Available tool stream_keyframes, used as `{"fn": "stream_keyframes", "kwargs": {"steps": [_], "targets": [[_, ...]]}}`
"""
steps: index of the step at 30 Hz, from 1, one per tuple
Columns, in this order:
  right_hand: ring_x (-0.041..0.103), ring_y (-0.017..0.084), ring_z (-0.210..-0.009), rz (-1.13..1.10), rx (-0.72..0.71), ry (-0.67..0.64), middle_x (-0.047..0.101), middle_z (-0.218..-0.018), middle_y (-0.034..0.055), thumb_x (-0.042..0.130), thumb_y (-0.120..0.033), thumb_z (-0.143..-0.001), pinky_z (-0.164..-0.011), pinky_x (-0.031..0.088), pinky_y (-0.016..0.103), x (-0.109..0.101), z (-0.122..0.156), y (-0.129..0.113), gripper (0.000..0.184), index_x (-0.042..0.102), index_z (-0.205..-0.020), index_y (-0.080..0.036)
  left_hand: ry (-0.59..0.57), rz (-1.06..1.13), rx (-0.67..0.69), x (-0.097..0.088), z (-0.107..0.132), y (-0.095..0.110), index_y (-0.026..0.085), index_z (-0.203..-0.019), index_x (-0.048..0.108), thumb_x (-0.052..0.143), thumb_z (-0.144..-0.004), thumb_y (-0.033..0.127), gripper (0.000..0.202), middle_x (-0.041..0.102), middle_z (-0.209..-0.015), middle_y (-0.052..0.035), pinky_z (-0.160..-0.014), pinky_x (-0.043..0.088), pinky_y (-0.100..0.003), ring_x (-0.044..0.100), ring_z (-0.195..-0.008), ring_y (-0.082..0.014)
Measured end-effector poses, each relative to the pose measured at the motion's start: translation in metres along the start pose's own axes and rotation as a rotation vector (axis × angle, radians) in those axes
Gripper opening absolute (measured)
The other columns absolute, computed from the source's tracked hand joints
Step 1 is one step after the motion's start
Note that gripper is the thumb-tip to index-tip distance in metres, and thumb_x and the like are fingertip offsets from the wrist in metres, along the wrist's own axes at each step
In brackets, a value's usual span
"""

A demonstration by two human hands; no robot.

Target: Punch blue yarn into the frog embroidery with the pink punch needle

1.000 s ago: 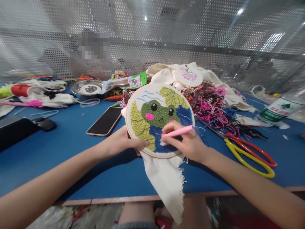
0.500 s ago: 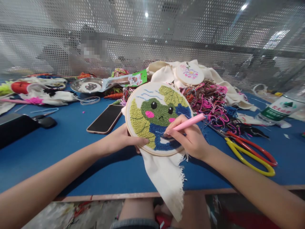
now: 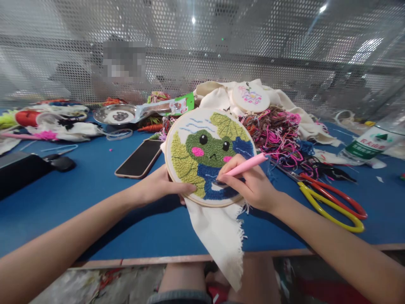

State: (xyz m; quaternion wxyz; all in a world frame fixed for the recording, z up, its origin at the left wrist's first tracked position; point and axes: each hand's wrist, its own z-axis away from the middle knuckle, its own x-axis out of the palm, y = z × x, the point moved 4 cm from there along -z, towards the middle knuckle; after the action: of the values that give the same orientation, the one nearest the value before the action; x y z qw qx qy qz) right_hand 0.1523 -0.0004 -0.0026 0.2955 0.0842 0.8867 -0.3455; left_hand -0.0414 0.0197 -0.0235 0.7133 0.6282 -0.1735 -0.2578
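Most fingers of your left hand (image 3: 164, 184) are hidden behind the hoop (image 3: 207, 154), while your right hand (image 3: 249, 181) covers part of its lower right; the working tip of the pink tool (image 3: 247, 164) is too small for you to make out. You lose the scissors' (image 3: 332, 202) blade tips by the yarn heap (image 3: 281, 131). The left edge cuts off your black case (image 3: 22, 171), the right edge the bottle (image 3: 373, 143). Beyond the perforated screen (image 3: 221, 25), you see a person (image 3: 123, 63) only as a blur, partly masked by grey blocks.
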Motion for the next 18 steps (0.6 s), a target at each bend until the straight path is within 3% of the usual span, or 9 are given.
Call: {"fn": "stream_keyframes", "kwargs": {"steps": [10, 18], "targets": [[0.059, 0.012, -0.072, -0.031, 0.04, 0.001, 0.059, -0.082, 0.0017, 0.05, -0.027, -0.09, -0.07, 0.046, 0.028, -0.001, 0.0, 0.003, 0.01, 0.052, -0.084, -0.019, -0.012, -0.012, 0.0, -0.001, 0.001, -0.001, 0.009, -0.09, 0.066, 0.074, -0.068, 0.023, 0.027, 0.07, -0.084, -0.009, -0.051, 0.054, -0.023, 0.062, -0.064, -0.0152], [0.055, 0.015, -0.081, 0.185, 0.003, -0.158, 0.057, -0.089, 0.0037, 0.051, -0.03, -0.089, -0.073, 0.044, 0.029, 0.016, -0.001, -0.003, 0.014, 0.055, -0.08, -0.02, -0.053, 0.013, 0.009, 0.007, 0.003, 0.003, 0.009, -0.086, 0.066, 0.074, -0.066, 0.019, 0.023, 0.069, -0.079, -0.006, -0.052, 0.054, -0.022, 0.061, -0.062, -0.0137]]}}
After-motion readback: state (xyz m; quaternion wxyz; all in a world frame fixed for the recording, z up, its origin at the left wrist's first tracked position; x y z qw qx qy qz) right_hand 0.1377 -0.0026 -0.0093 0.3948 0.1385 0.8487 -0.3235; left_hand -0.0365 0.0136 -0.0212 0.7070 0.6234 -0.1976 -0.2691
